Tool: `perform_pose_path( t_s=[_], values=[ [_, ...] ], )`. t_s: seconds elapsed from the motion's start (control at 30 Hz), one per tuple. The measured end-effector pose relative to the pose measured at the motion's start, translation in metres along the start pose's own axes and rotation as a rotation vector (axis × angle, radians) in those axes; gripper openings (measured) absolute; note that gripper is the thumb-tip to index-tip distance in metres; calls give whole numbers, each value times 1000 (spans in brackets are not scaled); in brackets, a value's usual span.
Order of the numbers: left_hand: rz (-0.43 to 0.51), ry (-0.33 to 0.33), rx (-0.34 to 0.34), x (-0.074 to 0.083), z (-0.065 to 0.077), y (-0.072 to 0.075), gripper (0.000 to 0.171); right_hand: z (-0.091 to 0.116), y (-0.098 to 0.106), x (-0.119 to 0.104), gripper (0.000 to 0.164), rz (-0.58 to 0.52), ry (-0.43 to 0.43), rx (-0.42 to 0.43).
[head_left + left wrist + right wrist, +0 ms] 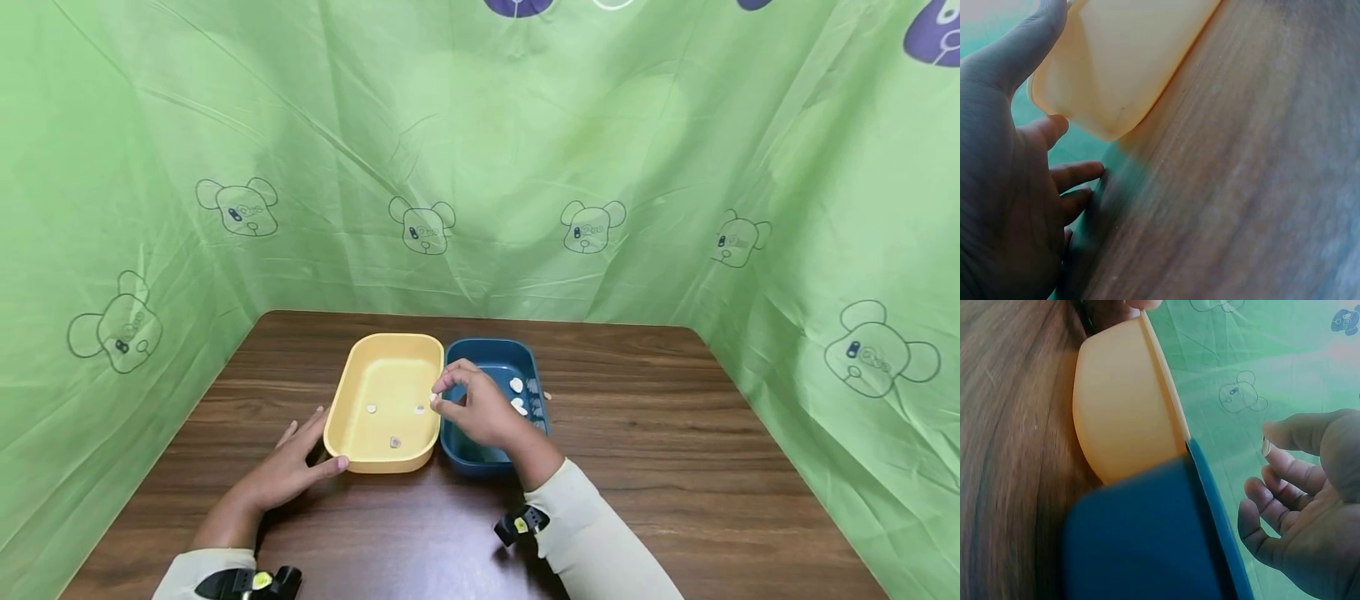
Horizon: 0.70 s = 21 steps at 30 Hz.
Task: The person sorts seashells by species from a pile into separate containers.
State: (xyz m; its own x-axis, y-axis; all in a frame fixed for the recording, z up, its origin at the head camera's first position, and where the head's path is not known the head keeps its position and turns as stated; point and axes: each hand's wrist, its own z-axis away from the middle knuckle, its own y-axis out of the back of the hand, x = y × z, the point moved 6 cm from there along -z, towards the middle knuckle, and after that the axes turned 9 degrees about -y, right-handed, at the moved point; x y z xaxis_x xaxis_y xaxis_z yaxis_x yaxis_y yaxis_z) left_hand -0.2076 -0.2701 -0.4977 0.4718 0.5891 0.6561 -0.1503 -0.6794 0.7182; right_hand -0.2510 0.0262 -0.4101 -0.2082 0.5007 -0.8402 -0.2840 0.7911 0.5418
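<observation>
My right hand (pixel 483 410) is over the inner edge of the blue tray (pixel 480 454), beside the yellow tray. Between thumb and forefinger it pinches a small, flat whitish piece (pixel 1266 446); its exact kind cannot be told. The other fingers curl loosely in the right wrist view. At the near left corner of the yellow tray (pixel 386 367), my left hand (pixel 285 471) rests with fingers spread and thumb on the rim. Several small pale pieces (pixel 395 442) lie in the yellow tray. More white pieces (pixel 516 385) lie in the blue one, partly hidden by my right hand.
Both trays stand side by side on a brown wood-grain table (pixel 637 467). Just right of the blue tray lies a small pale piece (pixel 547 396). A green curtain (pixel 480 275) with bear drawings hangs behind and along both sides.
</observation>
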Motion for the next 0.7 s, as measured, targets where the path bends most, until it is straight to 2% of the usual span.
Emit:
perform_pose_path(
  t_s=[0.3,0.57,0.7],
  values=[
    [-5,-4,7,1,-1,1,92,-5,-13,-5,6,9,48,-3],
    [-1,2,7,0,0,0,93,-6,-17,-10,9,-5,14,-7],
    [4,10,5,0,0,1,93,-6,-17,-12,15,5,3,-7]
  ],
)
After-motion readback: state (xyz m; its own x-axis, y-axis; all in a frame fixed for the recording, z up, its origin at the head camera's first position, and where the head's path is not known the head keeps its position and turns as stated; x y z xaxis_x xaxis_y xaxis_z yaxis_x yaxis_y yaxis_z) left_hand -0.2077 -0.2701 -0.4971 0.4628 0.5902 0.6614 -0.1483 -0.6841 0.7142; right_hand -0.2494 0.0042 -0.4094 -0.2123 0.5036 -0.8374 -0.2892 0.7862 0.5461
